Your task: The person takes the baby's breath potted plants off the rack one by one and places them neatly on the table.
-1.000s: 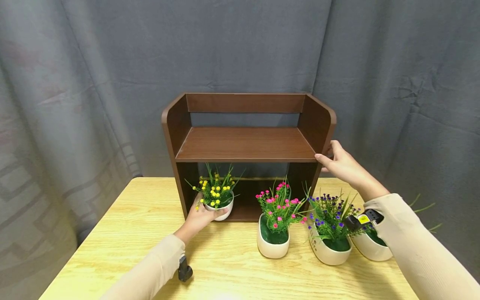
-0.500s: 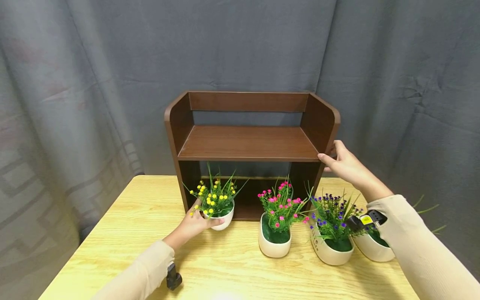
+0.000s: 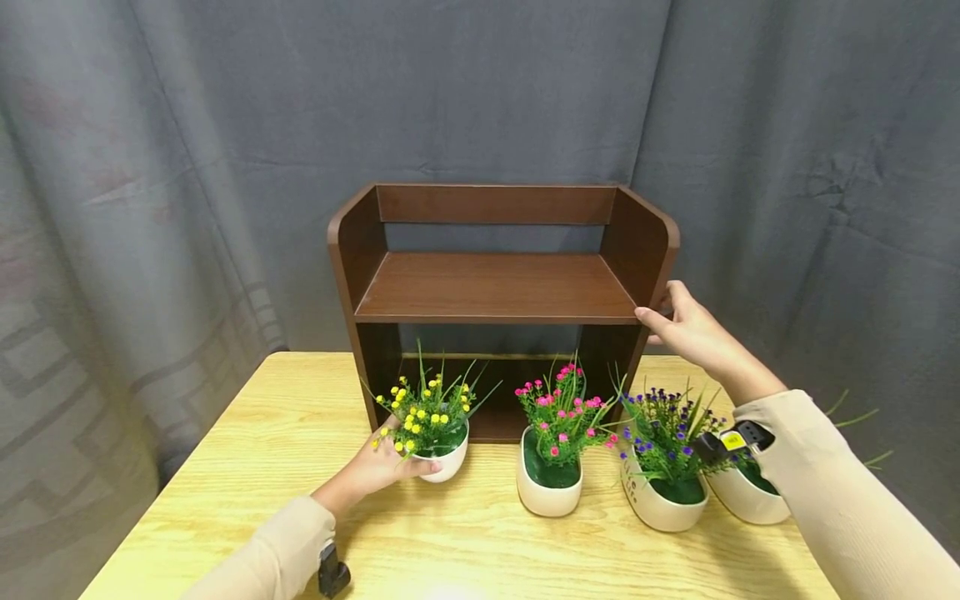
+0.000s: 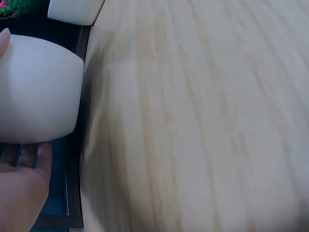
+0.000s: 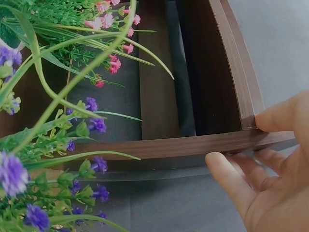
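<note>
My left hand (image 3: 375, 467) holds a small white pot (image 3: 453, 461) with yellow flowers (image 3: 423, 417), fingers on its left side and thumb across its front. The pot is just in front of the lower opening of a dark brown two-tier shelf (image 3: 495, 287). In the left wrist view, the white pot (image 4: 41, 92) shows close up between thumb and fingers; whether its base touches the table I cannot tell. On the shelf's right side panel, my right hand (image 3: 693, 337) grips the edge near the upper board. The right wrist view shows thumb and fingers (image 5: 229, 179) around that panel.
A pot with pink flowers (image 3: 550, 492) stands before the shelf's right half. Further right are a pot with purple flowers (image 3: 667, 508) and another white pot (image 3: 750, 496), partly covered by the right arm. Grey curtains (image 3: 495, 92) hang behind the wooden table (image 3: 247, 467).
My left hand has drawn the yellow-flowered pot out of the lower shelf opening toward me. The right hand keeps its grip on the side panel; the view has shifted slightly.
</note>
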A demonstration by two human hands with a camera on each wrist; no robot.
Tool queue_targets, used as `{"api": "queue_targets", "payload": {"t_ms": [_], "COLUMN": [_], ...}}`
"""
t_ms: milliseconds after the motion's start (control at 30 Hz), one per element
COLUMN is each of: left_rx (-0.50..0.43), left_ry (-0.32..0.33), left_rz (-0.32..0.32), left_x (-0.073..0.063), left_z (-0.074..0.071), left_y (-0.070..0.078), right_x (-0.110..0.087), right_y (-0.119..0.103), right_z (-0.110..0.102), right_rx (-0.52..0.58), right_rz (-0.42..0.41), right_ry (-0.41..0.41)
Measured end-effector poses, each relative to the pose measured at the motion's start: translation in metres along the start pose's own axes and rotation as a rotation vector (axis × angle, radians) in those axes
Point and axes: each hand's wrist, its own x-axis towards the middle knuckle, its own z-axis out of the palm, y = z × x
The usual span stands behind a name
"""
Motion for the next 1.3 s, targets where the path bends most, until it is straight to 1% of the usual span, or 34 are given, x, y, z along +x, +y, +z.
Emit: {"api": "queue_targets", "payload": {"t_ms": [33, 67, 133, 167, 267, 300, 333, 367, 400, 533, 600, 667, 800, 900, 933, 1000, 1133, 1200, 1300], "left_rx": [0.002, 0.038, 0.078, 0.13, 0.238, 0.232, 0.271, 0.29, 0.288, 0.377, 0.385, 0.433, 0.482, 0.519, 0.518, 0.485, 0.43, 0.396, 0.372], "left_ry": [-0.007, -0.01, -0.012, -0.005, -0.014, -0.024, -0.037, -0.049, -0.062, -0.093, -0.105, -0.11, -0.123, -0.135, -0.14, -0.149, -0.167, -0.176, -0.179], "left_rz": [-0.004, 0.001, 0.007, 0.015, 0.041, 0.047, 0.073, 0.093, 0.113, 0.233, 0.252, 0.284, 0.302, 0.295, 0.28, 0.228, 0.147, 0.128, 0.109], "left_x": [-0.001, -0.002, -0.004, -0.005, -0.008, -0.009, -0.009, -0.01, -0.01, -0.009, -0.009, -0.009, -0.011, -0.013, -0.014, -0.015, -0.016, -0.015, -0.015], "left_z": [0.0, 0.0, -0.001, -0.001, -0.001, -0.001, -0.002, -0.002, -0.003, -0.005, -0.005, -0.006, -0.008, -0.01, -0.01, -0.01, -0.012, -0.012, -0.013], "left_y": [0.0, 0.0, -0.001, -0.001, -0.003, -0.003, -0.004, -0.005, -0.005, -0.009, -0.009, -0.01, -0.009, -0.008, -0.007, -0.006, -0.003, -0.002, -0.003], "right_x": [0.0, -0.001, -0.001, -0.001, -0.001, 0.0, 0.0, 0.0, 0.0, -0.001, -0.001, -0.001, -0.001, -0.002, -0.002, -0.002, -0.002, -0.001, 0.0], "right_y": [-0.001, -0.002, -0.002, -0.002, -0.001, 0.0, 0.0, 0.001, 0.001, -0.001, -0.002, -0.003, -0.003, -0.004, -0.004, -0.004, -0.004, -0.004, -0.004], "right_z": [0.0, 0.0, 0.0, 0.0, 0.0, 0.0, 0.0, 0.0, 0.0, 0.001, 0.0, 0.0, 0.0, 0.0, 0.0, 0.001, 0.001, 0.002, 0.002], "right_rx": [0.004, 0.006, 0.011, 0.014, 0.025, 0.029, 0.034, 0.036, 0.037, 0.028, 0.021, 0.018, 0.02, 0.019, 0.018, 0.013, 0.014, 0.017, 0.02], "right_rz": [-0.001, 0.0, 0.0, 0.0, -0.005, -0.006, -0.006, -0.004, -0.002, 0.009, 0.01, 0.008, 0.003, 0.002, 0.002, 0.003, 0.004, 0.003, 0.004], "right_ry": [0.002, 0.004, 0.005, 0.005, -0.001, -0.003, -0.004, -0.006, -0.008, -0.009, -0.01, -0.008, -0.004, -0.005, -0.005, -0.006, -0.005, -0.001, 0.002]}}
